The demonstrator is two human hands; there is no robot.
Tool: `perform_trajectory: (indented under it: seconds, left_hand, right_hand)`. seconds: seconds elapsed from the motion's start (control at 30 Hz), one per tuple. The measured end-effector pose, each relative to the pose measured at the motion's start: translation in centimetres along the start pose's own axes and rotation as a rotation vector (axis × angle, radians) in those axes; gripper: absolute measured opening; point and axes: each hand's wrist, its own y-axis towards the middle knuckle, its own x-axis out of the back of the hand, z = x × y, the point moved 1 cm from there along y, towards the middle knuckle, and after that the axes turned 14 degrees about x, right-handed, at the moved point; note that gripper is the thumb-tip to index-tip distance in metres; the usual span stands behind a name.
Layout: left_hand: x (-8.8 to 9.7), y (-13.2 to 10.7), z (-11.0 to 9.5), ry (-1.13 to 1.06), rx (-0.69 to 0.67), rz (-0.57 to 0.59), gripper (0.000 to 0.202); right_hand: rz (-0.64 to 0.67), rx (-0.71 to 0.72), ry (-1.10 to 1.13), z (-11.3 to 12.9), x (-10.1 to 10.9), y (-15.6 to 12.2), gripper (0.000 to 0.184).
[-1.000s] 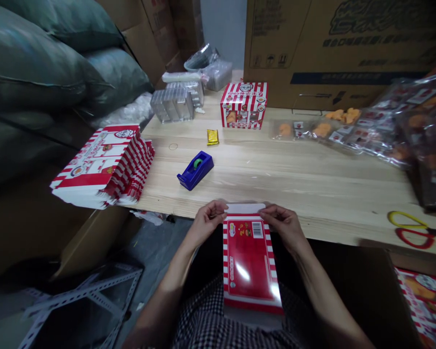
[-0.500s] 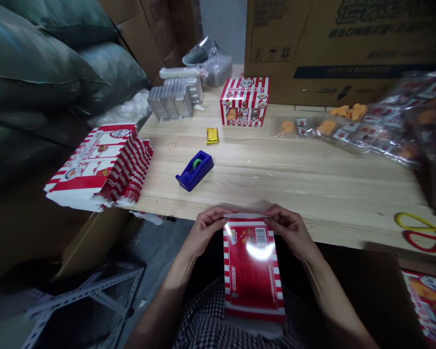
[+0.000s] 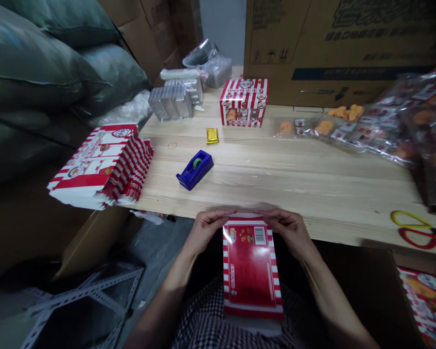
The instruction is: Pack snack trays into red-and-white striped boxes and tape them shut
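A red and white striped cardboard box (image 3: 252, 271) lies over my lap, its printed side with a barcode facing up. My left hand (image 3: 207, 230) pinches the box's upper left corner at the white end flap. At the upper right corner, my right hand (image 3: 288, 228) grips the same end, thumb on the printed face and fingers along the flap. Beyond my hands a blue tape dispenser (image 3: 195, 169) with a green roll rests on the wooden table (image 3: 312, 179). Further back are a small yellow packet (image 3: 212, 135) and an assembled striped box (image 3: 243, 103).
A stack of flat striped cartons (image 3: 98, 162) sits at the table's left edge. Clear plastic trays (image 3: 170, 103) stand behind. Bagged orange toy pieces (image 3: 370, 128) pile up at right, near yellow and red handled scissors (image 3: 417, 230). A large cardboard carton (image 3: 312, 48) stands at the back.
The fingers of both my hands have reached inward along the box's top flap, which now looks more folded over. The glare on the box has faded, and the view has shifted slightly.
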Motion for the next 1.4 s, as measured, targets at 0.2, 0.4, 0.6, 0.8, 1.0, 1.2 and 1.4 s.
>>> perform_trajectory:
  seconds: [0.2,0.4,0.6,0.8,1.0,1.2,1.4]
  left_hand:
    - [-0.3,0.0,-0.3,0.05,-0.012,0.024,0.028]
    - [-0.5,0.6,-1.7,0.132,-0.041,0.105,0.027]
    - [-0.3,0.9,-0.9,0.064,0.007,0.084,0.029]
    - [-0.2,1.0,-0.7,0.034,-0.024,0.091,0.025]
    - [0.5,0.6,-0.6,0.069,-0.032,0.087,0.02]
    - [-0.3,-0.2,-1.3,0.12,-0.032,0.075,0.019]
    - [-0.9,-0.3,-2.7,0.085,0.029,0.137,0.031]
  right_hand:
    - [0.068,-0.004,-0.006,0.5,0.2,0.1,0.019]
    - [0.254,-0.15,0.116,1.0,-0.6,1.3,0.033]
    - [0.201,-0.15,0.148,0.2,-1.5,1.5,0.031]
    - [0.188,-0.042,0.078,0.0,-1.0,1.5,0.024]
    - [0.268,-0.152,0.063,1.0,0.5,0.6,0.03]
    - [0.201,-0.12,-0.01,1.9,0.5,-0.1,0.024]
    - [0.172,-0.142,-0.018,2.9,0.1,0.1,0.035]
